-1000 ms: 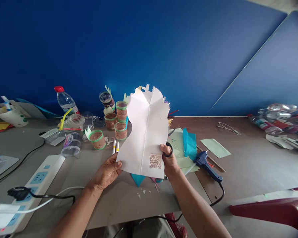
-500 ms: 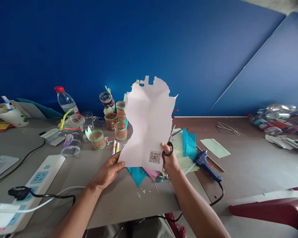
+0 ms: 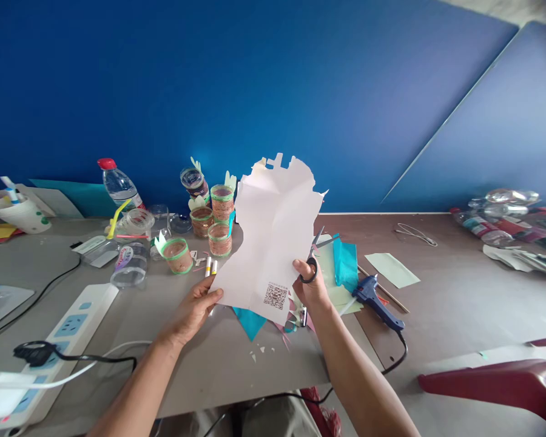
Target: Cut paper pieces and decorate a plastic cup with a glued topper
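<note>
A large white sheet of paper (image 3: pixel 275 237) with ragged cut edges and a QR code in its lower right corner is held up above the desk. My left hand (image 3: pixel 193 309) pinches its lower left corner between thumb and fingers. My right hand (image 3: pixel 313 290) has a pair of scissors (image 3: pixel 311 276) hooked on it by a black handle loop, the open blades pointing up and away. Its thumb rests by the sheet's right edge; whether it also grips the paper is hard to tell. Under the sheet lie teal paper (image 3: pixel 250 321) and small scraps.
Several twine-wrapped cups (image 3: pixel 177 256) with green rims stand left of the paper. A blue glue gun (image 3: pixel 377 303) lies to the right, beside pale green paper (image 3: pixel 392 270). Farther left are a power strip (image 3: pixel 68 340), a red-capped bottle (image 3: pixel 121 185) and a cut plastic bottle (image 3: pixel 131 267).
The sheet has tilted clockwise and dropped slightly, its top shifting right. More of the scissor blades and of the cups behind now shows. Both hands keep their hold.
</note>
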{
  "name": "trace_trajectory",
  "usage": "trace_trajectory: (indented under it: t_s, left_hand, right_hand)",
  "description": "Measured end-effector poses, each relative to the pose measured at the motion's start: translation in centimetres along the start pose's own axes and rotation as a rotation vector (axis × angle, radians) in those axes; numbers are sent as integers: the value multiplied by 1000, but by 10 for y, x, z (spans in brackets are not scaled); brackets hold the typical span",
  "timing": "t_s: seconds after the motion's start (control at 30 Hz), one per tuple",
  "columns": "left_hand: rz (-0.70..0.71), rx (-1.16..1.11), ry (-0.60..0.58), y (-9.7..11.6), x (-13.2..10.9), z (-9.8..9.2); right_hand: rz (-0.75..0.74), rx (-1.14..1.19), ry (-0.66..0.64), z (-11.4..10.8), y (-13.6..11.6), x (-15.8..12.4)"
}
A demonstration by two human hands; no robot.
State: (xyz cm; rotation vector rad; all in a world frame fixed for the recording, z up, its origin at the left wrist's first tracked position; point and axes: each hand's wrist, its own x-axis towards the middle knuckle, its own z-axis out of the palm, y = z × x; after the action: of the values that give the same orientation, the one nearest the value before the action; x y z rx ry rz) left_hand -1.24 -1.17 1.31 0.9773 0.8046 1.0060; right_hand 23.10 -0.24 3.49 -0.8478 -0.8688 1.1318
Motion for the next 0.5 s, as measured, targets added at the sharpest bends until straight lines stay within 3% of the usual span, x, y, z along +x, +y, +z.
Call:
trace_trajectory:
  t_s: [0.17, 0.3, 0.4, 0.5]
  left_hand:
    - [-87, 7, -37, -3, 1, -3]
    - [-238, 44, -229, -4, -3, -4]
    - [-274, -67, -337, -1, -6, -4]
    - [-223, -230, -329, -1, -8, -5]
  right_hand:
    - [67, 58, -16, -4, 3, 2]
    - [86, 136, 5, -10, 7, 5]
    - [102, 184, -5, -15, 11, 5]
    - [101, 179, -47, -19, 14, 6]
